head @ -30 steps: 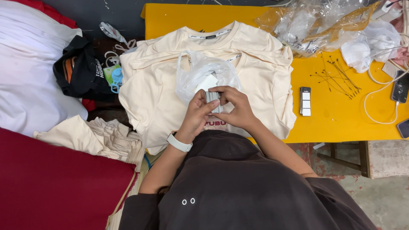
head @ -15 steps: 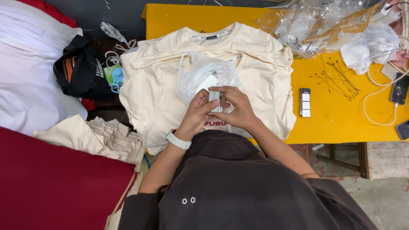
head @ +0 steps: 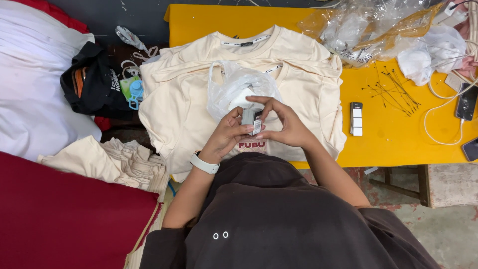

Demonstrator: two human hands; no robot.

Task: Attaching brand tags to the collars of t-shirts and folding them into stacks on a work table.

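My left hand (head: 228, 130) and my right hand (head: 284, 124) meet over a stack of cream T-shirts (head: 184, 99) on a yellow table (head: 398, 144). Both hold a small stack of grey and white tags (head: 252, 120) between fingers and thumbs. Just beyond the hands a thin clear plastic bag (head: 234, 84) with something white inside lies on the top shirt. A white watch band is on my left wrist.
A second small stack of tags (head: 356, 118) and loose thin tag pins (head: 393, 89) lie on the table to the right. Crumpled clear plastic (head: 368, 30), white cloth, cables and phones are at far right. Left: black cap (head: 89, 84), white cloth, cream garments (head: 114, 159), red fabric (head: 59, 219).
The hands stay in the same place over the shirts; the fingers have shifted slightly on the tags.
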